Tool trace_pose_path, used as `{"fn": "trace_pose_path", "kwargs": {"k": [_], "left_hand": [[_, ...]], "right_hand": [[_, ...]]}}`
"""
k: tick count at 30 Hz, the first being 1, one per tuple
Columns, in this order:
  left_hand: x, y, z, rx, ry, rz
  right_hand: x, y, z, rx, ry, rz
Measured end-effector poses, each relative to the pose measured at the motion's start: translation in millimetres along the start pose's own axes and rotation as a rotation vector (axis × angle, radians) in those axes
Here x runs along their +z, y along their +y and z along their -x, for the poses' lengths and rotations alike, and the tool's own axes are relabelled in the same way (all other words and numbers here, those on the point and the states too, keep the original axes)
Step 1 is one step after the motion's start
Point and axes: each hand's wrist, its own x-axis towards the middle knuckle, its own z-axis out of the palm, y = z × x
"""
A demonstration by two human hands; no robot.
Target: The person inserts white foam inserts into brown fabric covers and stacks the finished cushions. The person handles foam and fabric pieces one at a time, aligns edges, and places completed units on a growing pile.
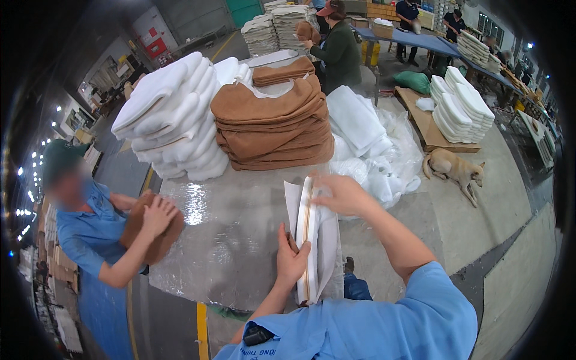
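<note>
A white padded panel (305, 240) with a tan strip along its narrow side stands on edge in front of me, its thin covering spread at both sides. My left hand (292, 259) is closed on its near left side, thumb over the edge, with a small brown piece by the fingers. At the panel's far upper end, my right hand (342, 195) has its fingers bent over the edge; they are slightly blurred. Beyond the panel, folded brown covers (273, 123) lie in a pile, with thick white pads (174, 120) stacked left of it.
A plastic-covered table (240, 240) carries the piles. White sheets and clear plastic (375, 156) heap at its right. A co-worker (90, 222) at left handles a brown piece; another person (339, 54) stands behind the piles. A tan dog (453, 171) lies on the floor at right.
</note>
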Motion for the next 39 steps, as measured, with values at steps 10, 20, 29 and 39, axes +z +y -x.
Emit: {"fn": "trace_pose_path", "kwargs": {"k": [10, 20, 29, 39], "left_hand": [[26.2, 69.3, -40.3, -0.005, -0.103, -0.814], [36.7, 54.5, -47.2, -0.047, -0.160, -0.622], [37.2, 53.6, -38.0, 0.393, 0.187, -0.666], [-6.5, -7.8, -52.5, 0.300, 0.477, -0.095]], "right_hand": [[40.6, 26.7, -16.6, -0.072, -0.177, 0.267], [-37.3, 67.1, -79.4, 0.001, 0.558, -0.136], [65.7, 42.8, -16.4, -0.113, 0.047, -0.594], [128.6, 4.2, -1.6, -0.162, -0.146, -0.666]]}}
